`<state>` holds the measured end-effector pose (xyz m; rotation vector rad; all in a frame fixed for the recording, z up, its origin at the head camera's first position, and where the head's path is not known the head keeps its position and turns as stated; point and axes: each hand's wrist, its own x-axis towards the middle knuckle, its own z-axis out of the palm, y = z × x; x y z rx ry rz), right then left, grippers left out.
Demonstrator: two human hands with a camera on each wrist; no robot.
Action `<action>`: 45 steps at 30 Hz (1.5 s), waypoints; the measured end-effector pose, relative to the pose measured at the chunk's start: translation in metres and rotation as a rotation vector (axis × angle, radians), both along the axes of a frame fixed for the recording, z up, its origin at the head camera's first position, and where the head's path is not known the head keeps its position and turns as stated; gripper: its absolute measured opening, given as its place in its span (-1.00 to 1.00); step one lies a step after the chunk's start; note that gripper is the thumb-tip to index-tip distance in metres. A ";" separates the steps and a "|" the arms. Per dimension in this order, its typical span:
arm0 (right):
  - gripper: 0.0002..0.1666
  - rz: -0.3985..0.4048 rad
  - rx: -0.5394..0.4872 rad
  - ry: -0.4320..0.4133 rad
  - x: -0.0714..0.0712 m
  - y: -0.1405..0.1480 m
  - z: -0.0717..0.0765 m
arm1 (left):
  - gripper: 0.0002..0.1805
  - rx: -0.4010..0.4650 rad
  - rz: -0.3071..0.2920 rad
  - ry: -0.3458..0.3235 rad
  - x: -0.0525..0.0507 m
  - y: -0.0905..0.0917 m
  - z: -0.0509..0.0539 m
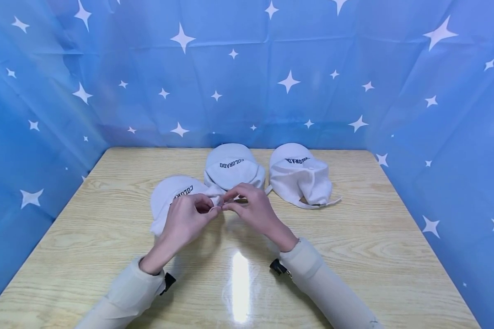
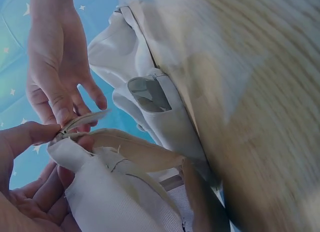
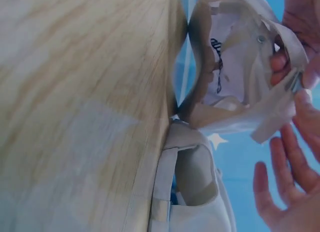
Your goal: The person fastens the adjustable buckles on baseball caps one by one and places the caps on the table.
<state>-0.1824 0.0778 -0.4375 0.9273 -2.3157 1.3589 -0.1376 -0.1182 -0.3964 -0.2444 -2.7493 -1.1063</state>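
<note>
A white cap [image 1: 164,194] with dark "COLORADO" lettering lies at the left of the table, its back raised between my hands. My left hand [image 1: 185,219] pinches the cap's rear strap beside a small metal buckle [image 3: 294,81]. From the other side my right hand [image 1: 253,208] pinches the strap at the buckle with thumb and forefinger, the other fingers spread. A loose strap end [image 3: 272,117] sticks out past the buckle. The right wrist view looks into the cap's hollow inside [image 3: 232,66]. In the head view, fingers hide the buckle.
Two similar white caps stand toward the back: one in the middle [image 1: 230,171], just beyond my right hand, and one to the right [image 1: 298,178], its strap trailing onto the wooden table [image 1: 354,251]. A blue curtain with white stars [image 1: 238,68] encloses the back and sides.
</note>
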 end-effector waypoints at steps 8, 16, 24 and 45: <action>-0.73 -0.154 0.078 0.087 0.000 0.001 -0.003 | -0.87 0.014 -0.034 0.031 -0.002 0.003 -0.003; -0.73 -0.148 0.181 0.042 0.000 0.002 -0.003 | -0.83 -0.152 -0.027 -0.011 0.001 0.001 -0.003; -0.82 -0.141 0.202 0.030 -0.003 0.010 0.003 | -0.84 -0.303 -0.010 -0.088 -0.003 -0.014 -0.001; -0.87 -0.107 0.197 -0.076 -0.010 0.021 0.011 | -0.77 -0.332 -0.009 -0.167 -0.063 -0.105 -0.025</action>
